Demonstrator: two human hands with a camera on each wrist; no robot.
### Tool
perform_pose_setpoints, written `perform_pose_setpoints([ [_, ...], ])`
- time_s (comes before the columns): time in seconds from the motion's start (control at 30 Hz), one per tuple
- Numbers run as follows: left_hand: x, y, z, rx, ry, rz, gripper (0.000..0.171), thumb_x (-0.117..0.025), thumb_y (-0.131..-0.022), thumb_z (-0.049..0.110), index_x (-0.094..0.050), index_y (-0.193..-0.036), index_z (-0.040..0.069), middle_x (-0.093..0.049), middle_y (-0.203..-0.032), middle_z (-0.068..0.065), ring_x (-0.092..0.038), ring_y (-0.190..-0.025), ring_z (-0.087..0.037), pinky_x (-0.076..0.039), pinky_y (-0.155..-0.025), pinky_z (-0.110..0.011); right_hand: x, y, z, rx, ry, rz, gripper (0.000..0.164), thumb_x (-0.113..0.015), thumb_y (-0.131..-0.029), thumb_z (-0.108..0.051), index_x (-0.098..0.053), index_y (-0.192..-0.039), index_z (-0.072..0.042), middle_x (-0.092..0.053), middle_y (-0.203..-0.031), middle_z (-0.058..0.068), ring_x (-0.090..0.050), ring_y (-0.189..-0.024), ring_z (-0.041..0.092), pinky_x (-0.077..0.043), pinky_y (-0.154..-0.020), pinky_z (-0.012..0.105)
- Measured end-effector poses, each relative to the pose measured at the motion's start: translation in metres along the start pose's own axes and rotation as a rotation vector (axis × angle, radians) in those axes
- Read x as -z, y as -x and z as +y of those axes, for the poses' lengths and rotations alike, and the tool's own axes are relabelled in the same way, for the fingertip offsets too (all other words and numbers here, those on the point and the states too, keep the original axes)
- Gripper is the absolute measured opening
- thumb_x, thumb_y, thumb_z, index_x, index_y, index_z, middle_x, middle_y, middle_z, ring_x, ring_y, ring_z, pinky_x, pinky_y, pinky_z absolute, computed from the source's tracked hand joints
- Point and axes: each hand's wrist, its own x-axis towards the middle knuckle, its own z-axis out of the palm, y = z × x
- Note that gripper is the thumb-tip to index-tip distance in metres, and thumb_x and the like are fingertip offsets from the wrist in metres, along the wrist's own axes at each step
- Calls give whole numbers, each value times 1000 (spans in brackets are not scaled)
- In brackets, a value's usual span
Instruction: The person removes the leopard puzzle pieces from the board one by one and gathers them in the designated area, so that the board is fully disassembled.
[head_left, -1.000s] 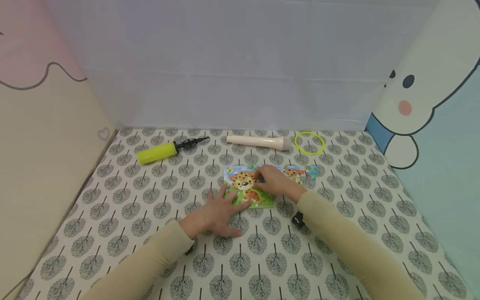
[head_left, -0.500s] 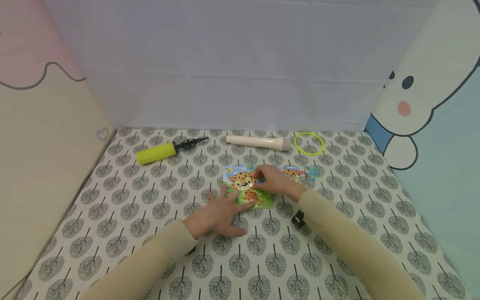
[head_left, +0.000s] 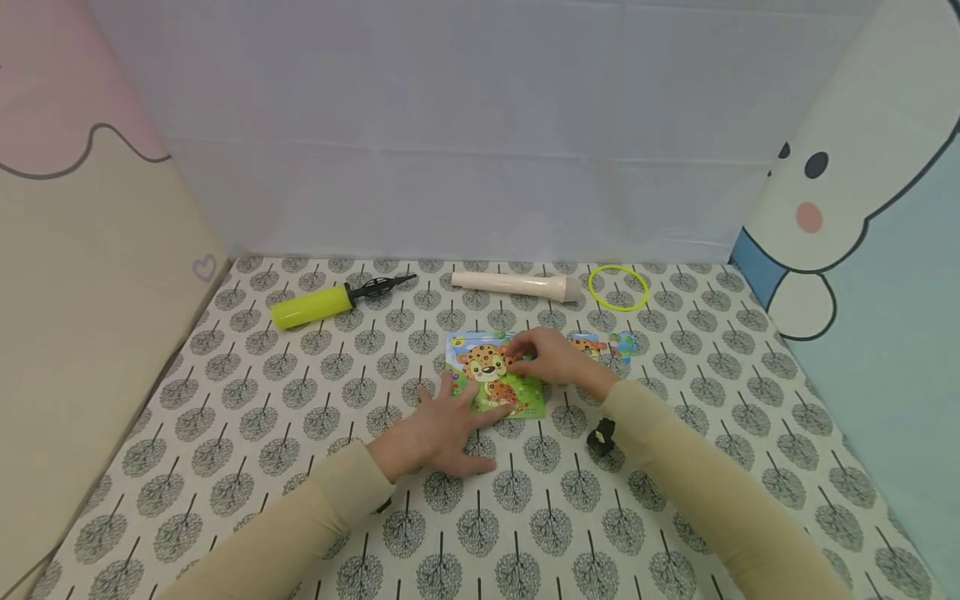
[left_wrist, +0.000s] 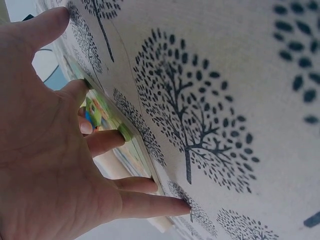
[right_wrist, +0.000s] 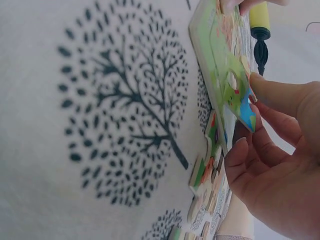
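A flat jigsaw board [head_left: 534, 408] with a cartoon leopard picture lies at mid-table in the head view. My left hand [head_left: 442, 429] is spread at its lower left, with several fingertips on the board and its edge. In the left wrist view those straight fingers [left_wrist: 107, 143] touch the board's rim. My right hand [head_left: 553, 358] is over the board's right side. Between its thumb and fingers it pinches a green and blue puzzle piece [right_wrist: 246, 111], tilted against the board in the right wrist view. Whether the piece sits in its slot is hidden.
Loose puzzle pieces [head_left: 624, 344] lie right of the board, partly behind my right hand. Farther back are a yellow hand pump [head_left: 311, 307] with a black nozzle, a white toy microphone [head_left: 513, 284] and a yellow ring [head_left: 618, 287]. A tree-print cloth [head_left: 247, 492] covers the table.
My left hand has slid slightly right along the board's lower edge. My right hand stays over the same part of the board, its fingers and wrist shifting only a little.
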Motion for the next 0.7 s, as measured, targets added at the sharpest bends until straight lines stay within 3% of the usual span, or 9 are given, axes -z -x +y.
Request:
perform_pose_setpoints([
  [0.27,0,-1,1,9,-14,-17,82,-40,-80,80,-13,-150,48,-22,-150,-18,-13,-130,-61,-28,-85,-80,2,3,-1,20,-39,0,22,-73,-86,-19,-69,-106,-11,-68,-99,-3,-62,-89,12,-52,-82,31],
  [0.5,0,-1,2,16,-26,-16,79,-40,-80,80,-15,-149,49,-23,-149,-17,-14,-130,-59,-31,-84,-78,2,5,-1,14,-84,4,10,-70,-88,-20,-70,-94,-12,-66,-83,-5,-61,-74,13,-52,-69,30],
  [0.7,2,1,3,11,-33,-9,79,-40,-80,79,-16,-149,49,-25,-147,-17,-15,-130,-59,-32,-84,-78,3,6,-1,34,-98,1,7,-70,-89,-19,-70,-90,-12,-66,-81,-3,-61,-71,14,-52,-66,31],
])
